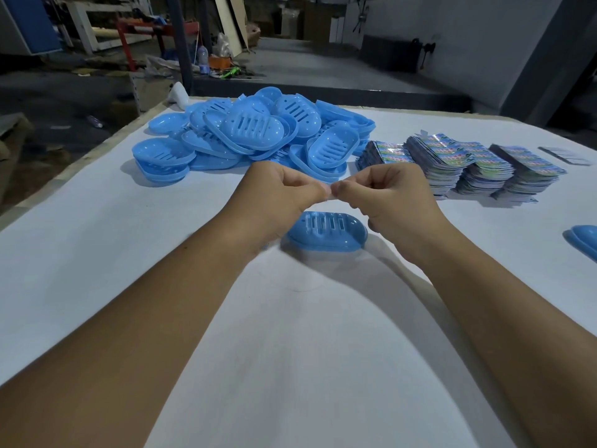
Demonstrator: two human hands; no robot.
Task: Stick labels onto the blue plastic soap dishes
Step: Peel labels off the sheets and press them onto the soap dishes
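Note:
One blue soap dish [328, 234] lies alone on the white table, just below my two hands. My left hand [277, 195] and my right hand [384, 198] meet above it, fingertips together, both pinching a small pale label [330, 192] between them. The label is mostly hidden by my fingers. A big heap of blue soap dishes [255, 134] lies behind my hands. Stacks of printed labels [462, 166] stand to the right of the heap.
The white table [290, 350] stretches toward me between my forearms. Another blue dish [584, 240] shows at the right edge. A small grey card [565, 155] lies past the label stacks. Workshop floor and clutter lie beyond the table's far and left edges.

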